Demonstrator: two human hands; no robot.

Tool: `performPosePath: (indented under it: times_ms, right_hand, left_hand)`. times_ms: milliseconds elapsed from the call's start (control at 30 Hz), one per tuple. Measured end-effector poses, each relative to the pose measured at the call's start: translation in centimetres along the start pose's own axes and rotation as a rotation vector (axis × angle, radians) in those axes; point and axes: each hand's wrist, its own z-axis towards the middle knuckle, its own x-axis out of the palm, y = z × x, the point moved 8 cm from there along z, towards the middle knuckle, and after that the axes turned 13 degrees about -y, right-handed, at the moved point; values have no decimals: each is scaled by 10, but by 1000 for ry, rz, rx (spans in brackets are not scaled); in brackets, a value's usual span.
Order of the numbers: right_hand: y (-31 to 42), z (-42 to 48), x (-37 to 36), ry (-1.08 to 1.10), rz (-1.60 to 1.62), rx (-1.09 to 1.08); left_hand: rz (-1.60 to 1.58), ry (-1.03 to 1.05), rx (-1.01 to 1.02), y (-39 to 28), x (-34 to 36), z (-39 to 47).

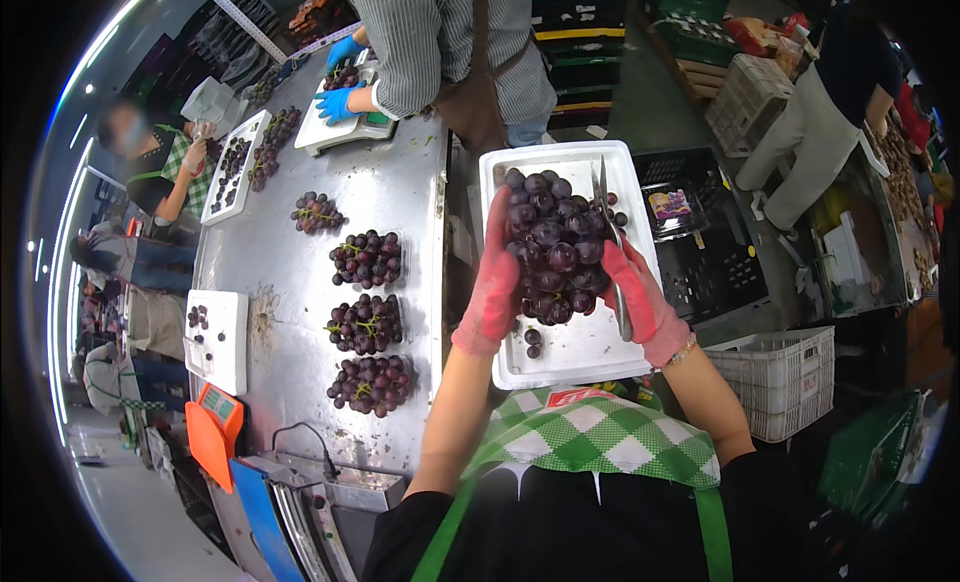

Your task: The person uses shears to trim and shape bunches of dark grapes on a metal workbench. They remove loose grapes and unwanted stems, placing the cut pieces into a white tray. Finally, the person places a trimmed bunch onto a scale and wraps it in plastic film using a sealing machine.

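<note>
Both of my hands wear red gloves and hold a large bunch of dark purple grapes [559, 244] between them. My left hand [493, 278] presses against its left side. On the right side is my right hand [636, 293], which also holds metal scissors [601, 184], their blades pointing away from me past the grapes. Beneath the bunch lies a white foam tray [551, 364] with a few loose grapes [533, 343] in it. To the left, several clear packs of grapes [367, 323] stand in a row on the metal table, with a smaller bunch [317, 212] beyond them.
The metal table [300, 274] carries two more foam trays [238, 349] and a scale [330, 136], where a co-worker's blue-gloved hands [337, 106] handle grapes. An orange scale [214, 432] sits at the near left corner. Black [720, 282] and white crates [780, 387] stand to the right.
</note>
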Motion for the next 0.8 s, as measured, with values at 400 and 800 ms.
performPosePath:
  times_ms: [400, 800]
  right_hand:
    - [5, 1, 27, 367, 780, 279]
    - [-21, 2, 38, 246, 573, 447]
  left_hand:
    - [156, -98, -120, -25, -19, 4]
    - [-900, 74, -507, 48, -1, -18]
